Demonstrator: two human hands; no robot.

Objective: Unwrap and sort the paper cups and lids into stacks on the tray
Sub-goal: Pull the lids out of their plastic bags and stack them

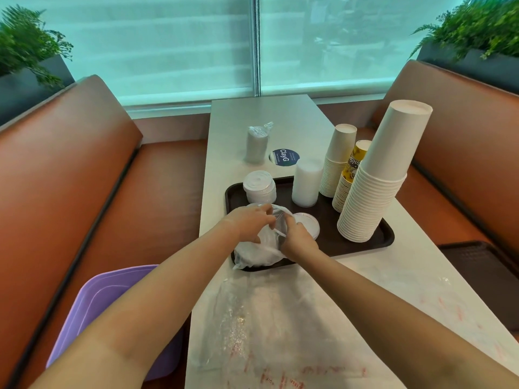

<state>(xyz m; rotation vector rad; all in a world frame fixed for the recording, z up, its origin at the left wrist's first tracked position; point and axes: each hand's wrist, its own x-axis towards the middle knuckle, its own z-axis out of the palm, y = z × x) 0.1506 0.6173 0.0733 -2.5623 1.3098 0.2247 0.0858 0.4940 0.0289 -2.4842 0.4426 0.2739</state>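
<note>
Both hands, left [250,220] and right [297,239], pinch one plastic wrap [259,248]. The tray [331,242] holds three cup stacks [373,192] and three lid stacks [259,186].

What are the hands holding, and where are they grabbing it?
Both hands hold the clear plastic wrap around a bundle of lids on the tray. The left hand and right hand pinch its loose top end, where it opens.
</note>
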